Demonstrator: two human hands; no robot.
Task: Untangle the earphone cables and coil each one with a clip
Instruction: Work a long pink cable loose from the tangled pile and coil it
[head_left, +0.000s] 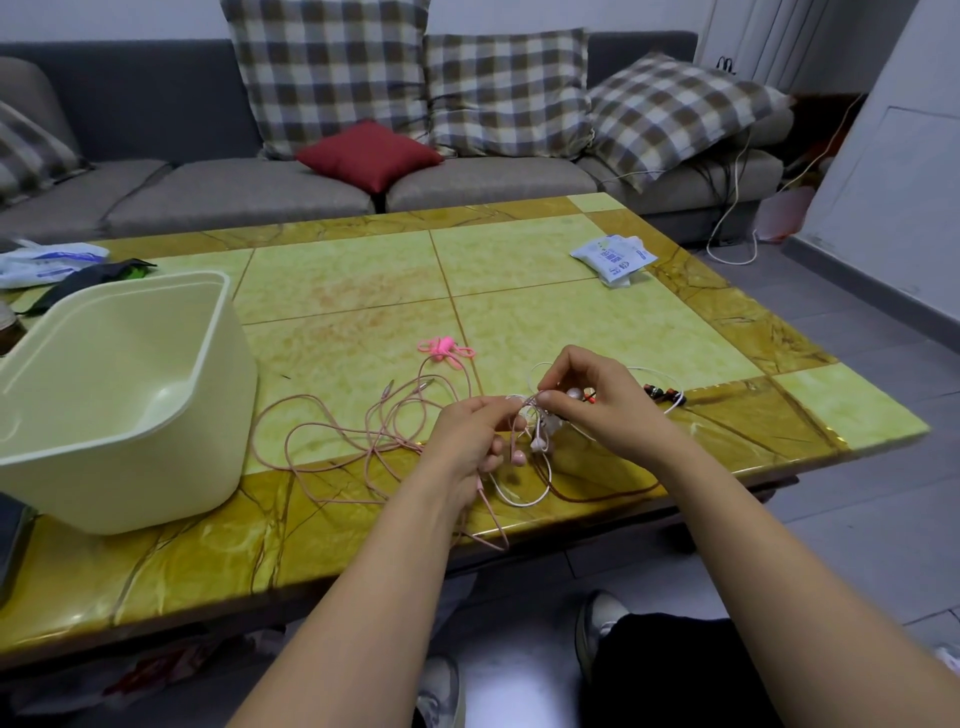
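Note:
A tangle of thin earphone cables lies near the front edge of the green-and-ochre table (337, 280). The pink cable (332, 431) loops widely to the left. A white cable (519, 499) curves below the hands, and a dark red one (597, 496) trails to the right. My left hand (467, 436) pinches the knot of cables, with pink earbuds dangling under it. Just right of it, my right hand (592, 400) pinches the same knot from above. A bunch of pink clips (444, 351) rests on the table behind the hands.
A large cream plastic tub (119, 395) stands on the table's left part. A white packet (613, 257) lies at the far right and plastic bags at the far left. A grey sofa with checked cushions sits behind the table. My shoes and knee are below the front edge.

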